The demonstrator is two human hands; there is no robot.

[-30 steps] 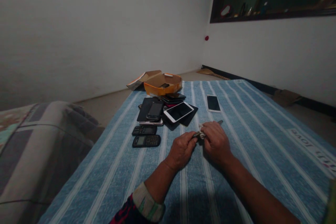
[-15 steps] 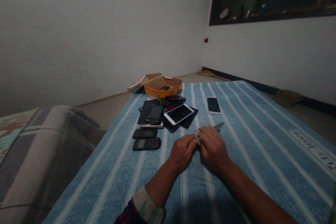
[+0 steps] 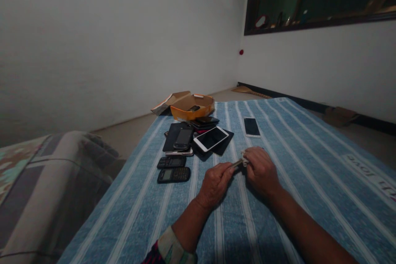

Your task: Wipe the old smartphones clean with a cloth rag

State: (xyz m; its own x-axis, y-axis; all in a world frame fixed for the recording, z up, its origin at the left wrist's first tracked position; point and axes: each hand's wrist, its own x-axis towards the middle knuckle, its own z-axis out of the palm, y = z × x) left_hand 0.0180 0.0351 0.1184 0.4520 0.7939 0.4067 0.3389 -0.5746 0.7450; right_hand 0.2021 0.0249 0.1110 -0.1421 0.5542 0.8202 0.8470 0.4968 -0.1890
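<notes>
My left hand [image 3: 216, 183] is closed on one end of a thin, metallic, blade-like tool [image 3: 236, 163], which points up and to the right. What exact kind of tool it is, I cannot make out. A crumpled whitish cloth [image 3: 244, 159] is pinched in my right hand [image 3: 261, 171], pressed around the tool's other end. The fingers hide that tip. Just beyond my hands lies a white phone with a dark screen [image 3: 212, 138], resting on a pile of other phones. Two black keypad phones [image 3: 173, 175] lie side by side to the left.
An orange cardboard box [image 3: 193, 112] with its lid open stands behind the phone pile. Another white phone [image 3: 251, 126] lies apart at the right. Blue striped cloth [image 3: 139, 210] covers the table. A fabric-draped piece of furniture [image 3: 55, 189] is at the left.
My right hand has slid right along the tool with the cloth, away from my left hand. The tool's shaft now shows between the hands; its tip no longer sticks out past my right hand.
</notes>
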